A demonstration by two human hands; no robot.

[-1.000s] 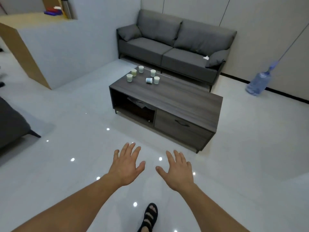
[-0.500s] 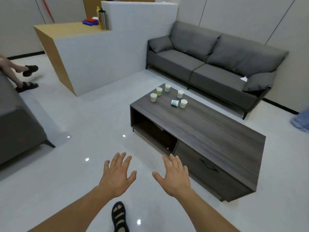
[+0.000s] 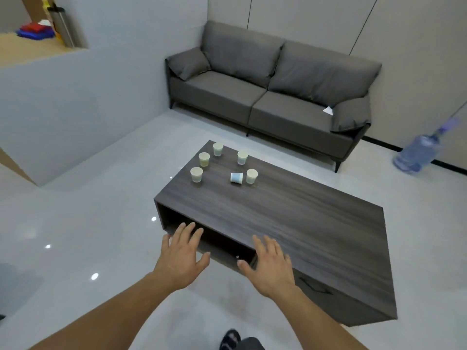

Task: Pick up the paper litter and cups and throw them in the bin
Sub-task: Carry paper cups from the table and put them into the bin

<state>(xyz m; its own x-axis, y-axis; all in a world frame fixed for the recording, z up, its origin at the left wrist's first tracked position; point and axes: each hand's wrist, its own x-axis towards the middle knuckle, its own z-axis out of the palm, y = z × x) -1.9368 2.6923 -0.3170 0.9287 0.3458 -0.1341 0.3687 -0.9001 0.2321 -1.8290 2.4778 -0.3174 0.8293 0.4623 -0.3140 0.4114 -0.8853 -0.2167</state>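
Head view. Left hand point(image 3: 180, 258) and right hand point(image 3: 270, 267) are both held out in front, palms down. Fingers are spread and straight; neither hand grasps anything. Both hang over the near left corner of the table point(image 3: 316, 223). The left hand is over the open shelf point(image 3: 217, 239) at the table's left front. The right hand is over the near rim of the top, where the shelf meets the drawer point(image 3: 336, 296). Cannot tell whether either hand touches the wood.

A stretch of wood top runs between the hands and the cups. Five upright cups point(image 3: 204, 159) stand in a loose cluster at the far left end of the table, apart from one another and well apart from both hands. A tipped cup point(image 3: 236, 178) lies on its side on the near right of the cluster, just beside one upright cup. Cannot tell whether the two touch.

Beyond the table, a grey sofa point(image 3: 227, 97) stands against the far wall. A paper scrap point(image 3: 328, 110) lies on its seat at the right end, against the right cushion point(image 3: 351, 114).

A water bottle point(image 3: 417, 155), blurred, stands on the floor right of the sofa, near the wall. A grey partition point(image 3: 88, 97) is at far left, with a counter point(image 3: 22, 50) behind it holding a flask point(image 3: 63, 27) and folded cloths point(image 3: 35, 31). At the near bottom edge, a sandal point(image 3: 230, 339) is on the floor point(image 3: 88, 210) between the forearms.
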